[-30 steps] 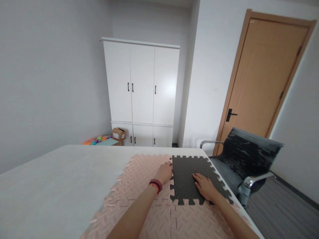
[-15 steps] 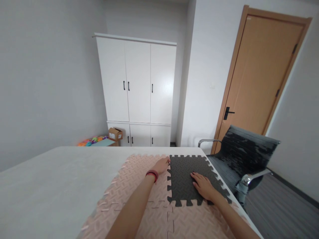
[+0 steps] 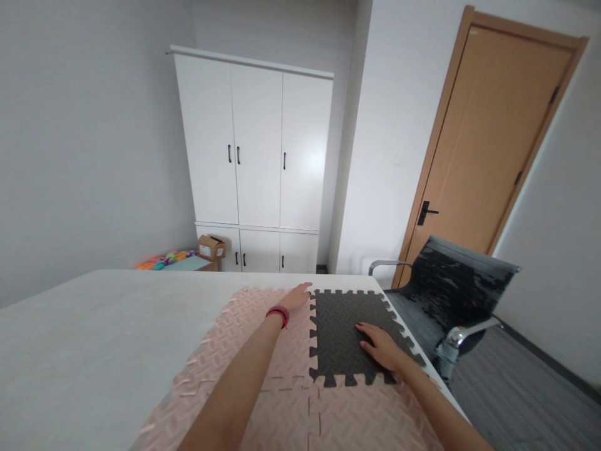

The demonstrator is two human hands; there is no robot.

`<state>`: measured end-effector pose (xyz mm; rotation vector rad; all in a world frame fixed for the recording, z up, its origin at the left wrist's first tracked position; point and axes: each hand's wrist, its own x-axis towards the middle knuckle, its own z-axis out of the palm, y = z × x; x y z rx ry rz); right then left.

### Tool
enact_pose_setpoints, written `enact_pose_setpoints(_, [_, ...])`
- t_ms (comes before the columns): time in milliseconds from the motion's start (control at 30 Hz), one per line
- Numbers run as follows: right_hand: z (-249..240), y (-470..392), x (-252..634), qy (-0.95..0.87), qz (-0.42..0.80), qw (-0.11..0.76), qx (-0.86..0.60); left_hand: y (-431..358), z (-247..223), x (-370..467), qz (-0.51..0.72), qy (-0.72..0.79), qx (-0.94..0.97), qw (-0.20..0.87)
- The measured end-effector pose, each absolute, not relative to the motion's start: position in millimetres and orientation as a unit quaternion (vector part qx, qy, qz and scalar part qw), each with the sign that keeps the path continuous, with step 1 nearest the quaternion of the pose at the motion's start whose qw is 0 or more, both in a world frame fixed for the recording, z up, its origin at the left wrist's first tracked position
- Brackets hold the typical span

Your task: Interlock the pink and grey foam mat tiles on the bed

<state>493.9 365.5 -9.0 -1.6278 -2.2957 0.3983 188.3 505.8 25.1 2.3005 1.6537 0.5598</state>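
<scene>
Pink mats cut off below

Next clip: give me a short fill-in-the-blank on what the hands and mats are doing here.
1. The right hand lies flat on the ____ foam tile.
2. The left hand rests at the far edge of a ____ foam tile.
3. The left wrist wears a ____ band.
4. Right of the table stands a black ____.

Missing: dark grey; pink; red; chair

Dark grey tile matt foam, ridged tread texture; pink tiles same foam, matt. Counter smooth matt pale grey. Cabinet white, slight sheen. Door wood-look. Chair mesh, shiny metal arms
</scene>
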Motion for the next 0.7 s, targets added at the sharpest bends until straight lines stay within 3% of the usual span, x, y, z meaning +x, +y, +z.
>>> enact_pose_setpoints(133, [-1.3,365.5,555.0,-0.728,0.068,0.268,-0.627,481.3,36.9,98.2,0.149,0.659,0.734,0.068])
enact_pose_setpoints(333, [-14.0,355.4,614.8,-0.608,0.054,0.172,-0.773,442.4,29.8,-5.7,0.027,0.771,0.635,0.042])
enact_pose_setpoints(700, [-21.1,357.9,570.3,-0.581,0.035,0.126,-0.804,436.0,8.6,-2.2,0.026,0.83,0.556,0.044])
